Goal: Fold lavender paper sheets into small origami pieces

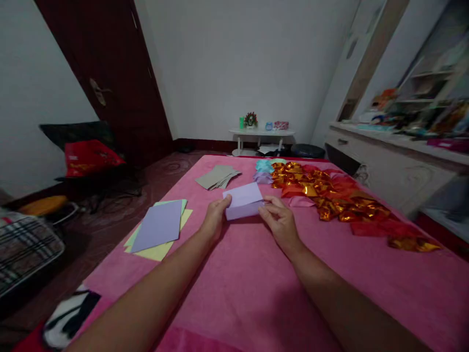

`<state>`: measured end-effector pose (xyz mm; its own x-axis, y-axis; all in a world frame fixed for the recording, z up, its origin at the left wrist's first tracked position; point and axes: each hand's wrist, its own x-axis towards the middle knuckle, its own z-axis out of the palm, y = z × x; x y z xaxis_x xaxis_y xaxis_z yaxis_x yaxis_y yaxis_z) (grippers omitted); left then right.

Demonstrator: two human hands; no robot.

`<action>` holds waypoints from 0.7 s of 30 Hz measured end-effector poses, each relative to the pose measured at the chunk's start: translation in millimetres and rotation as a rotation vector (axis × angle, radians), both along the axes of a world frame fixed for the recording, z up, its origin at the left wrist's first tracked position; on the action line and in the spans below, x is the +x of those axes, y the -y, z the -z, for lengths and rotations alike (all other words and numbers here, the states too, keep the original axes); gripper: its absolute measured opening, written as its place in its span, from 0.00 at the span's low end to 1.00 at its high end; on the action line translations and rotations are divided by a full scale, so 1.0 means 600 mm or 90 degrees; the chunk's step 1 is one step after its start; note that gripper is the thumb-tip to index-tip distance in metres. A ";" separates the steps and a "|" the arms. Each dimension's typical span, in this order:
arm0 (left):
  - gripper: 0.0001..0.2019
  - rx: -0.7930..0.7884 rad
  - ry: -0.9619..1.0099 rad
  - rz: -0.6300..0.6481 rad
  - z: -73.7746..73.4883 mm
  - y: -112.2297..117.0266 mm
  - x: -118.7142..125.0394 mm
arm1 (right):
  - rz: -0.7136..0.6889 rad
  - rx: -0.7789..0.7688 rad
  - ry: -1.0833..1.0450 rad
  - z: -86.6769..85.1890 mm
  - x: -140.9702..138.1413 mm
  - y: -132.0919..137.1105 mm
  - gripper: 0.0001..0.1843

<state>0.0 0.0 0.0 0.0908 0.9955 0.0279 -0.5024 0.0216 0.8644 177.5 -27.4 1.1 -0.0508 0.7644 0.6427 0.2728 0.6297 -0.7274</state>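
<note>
While both hands work at the middle of the pink cloth (249, 274), the folded lilac paper (244, 199) sits between them, its lower layer on the cloth and its upper flap raised slightly toward the far side.

Left hand (214, 217): grip narrow, thumb on top of the paper's left edge, fingers tucked at its side. Right hand (280, 222): grip narrow, fingertips pinching the near right corner. Holding both ends probably keeps the layers lined up and stops the sheet sliding on the soft cloth.

Stack of flat sheets (159, 226), lilac over yellow and green, lies left of the left forearm, apart from the paper but within reach. Grey cards (217, 177) are fanned beyond the paper. Small folded pieces (263, 171) sit just beside the gold and red foil (330, 193), which trails off to the right. Likely sorted by kind, leaving the middle free.
</note>
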 end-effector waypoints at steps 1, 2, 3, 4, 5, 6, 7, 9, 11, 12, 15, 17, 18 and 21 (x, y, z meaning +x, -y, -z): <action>0.21 0.003 -0.019 0.012 0.002 0.000 -0.001 | 0.021 0.001 -0.009 0.000 0.001 -0.001 0.08; 0.21 0.007 -0.039 0.022 0.003 0.000 -0.003 | 0.038 0.001 -0.018 0.001 0.002 -0.001 0.08; 0.21 0.013 -0.058 0.032 0.004 -0.001 -0.004 | 0.052 0.001 -0.027 0.001 0.003 -0.002 0.07; 0.20 0.021 -0.077 0.040 0.005 -0.001 -0.005 | 0.063 0.000 -0.036 0.002 0.004 -0.003 0.07; 0.20 0.034 -0.099 0.050 0.006 -0.001 -0.005 | 0.071 -0.001 -0.046 0.003 0.004 -0.004 0.06; 0.19 0.046 -0.119 0.057 0.006 0.000 -0.006 | 0.075 -0.003 -0.055 0.003 0.004 -0.005 0.06; 0.19 0.056 -0.137 0.059 0.005 0.000 -0.006 | 0.075 -0.004 -0.064 0.004 0.004 -0.005 0.06; 0.19 0.071 -0.172 0.054 0.003 0.002 -0.006 | 0.066 -0.004 -0.073 0.005 0.003 -0.007 0.05; 0.18 0.080 -0.210 0.045 0.000 0.005 -0.004 | 0.059 0.001 -0.074 0.004 0.002 -0.007 0.04; 0.17 0.081 -0.226 0.044 -0.001 0.006 -0.003 | 0.058 0.002 -0.074 0.003 0.002 -0.006 0.04; 0.16 0.067 -0.250 0.033 -0.002 0.007 0.002 | 0.067 -0.011 -0.095 -0.001 0.002 -0.005 0.04; 0.16 0.060 -0.249 0.014 -0.001 0.007 0.004 | 0.075 -0.026 -0.128 -0.002 0.004 -0.005 0.05; 0.17 0.062 -0.248 0.005 0.000 0.006 0.004 | 0.077 -0.033 -0.147 -0.002 0.004 -0.006 0.05; 0.17 0.075 -0.253 0.004 0.002 0.006 0.004 | 0.063 -0.073 -0.206 0.003 0.005 -0.011 0.05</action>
<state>2.5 -3.3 -1.5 0.1231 0.9871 0.1027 -0.1291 -0.0867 0.9878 180.8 -20.8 -0.8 0.2193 0.8234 0.5233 0.0718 0.5213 -0.8504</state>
